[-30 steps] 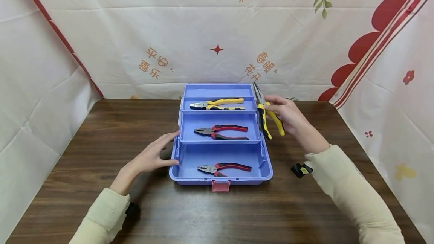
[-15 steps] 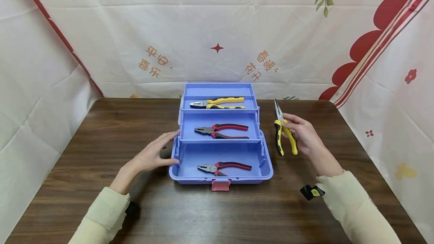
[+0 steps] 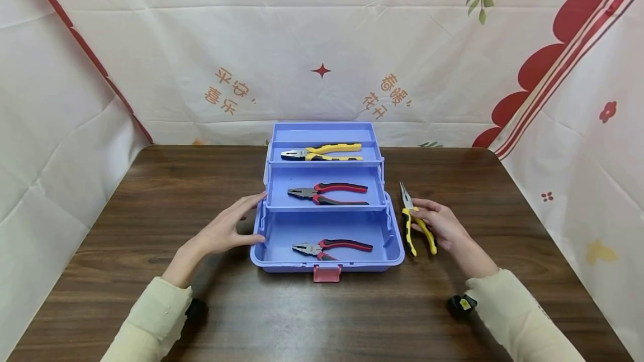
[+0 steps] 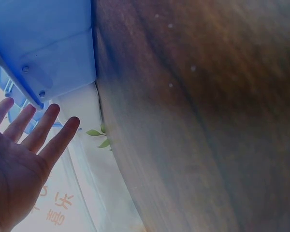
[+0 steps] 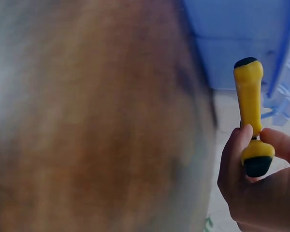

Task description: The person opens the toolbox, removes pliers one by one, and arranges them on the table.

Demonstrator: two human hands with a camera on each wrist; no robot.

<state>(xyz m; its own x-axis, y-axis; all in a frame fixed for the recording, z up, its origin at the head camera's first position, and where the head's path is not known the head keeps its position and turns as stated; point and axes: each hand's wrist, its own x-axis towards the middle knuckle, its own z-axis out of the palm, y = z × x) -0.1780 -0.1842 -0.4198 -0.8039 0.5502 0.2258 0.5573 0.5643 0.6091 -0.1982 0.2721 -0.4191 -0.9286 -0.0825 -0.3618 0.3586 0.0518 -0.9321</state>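
Yellow-handled, long-nosed metal pliers (image 3: 408, 224), right of centre in the head view, sit pinched in the right hand (image 3: 443, 226), probably best steered clear of the blue plastic toolbox (image 3: 287, 268) beside the left hand (image 3: 226, 232), its fingers spread, gripping nothing.

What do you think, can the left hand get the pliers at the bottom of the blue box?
Probably yes: the left hand is beside the blue box, and nothing covers the bottom pliers from above. It would only need to clear the rim.
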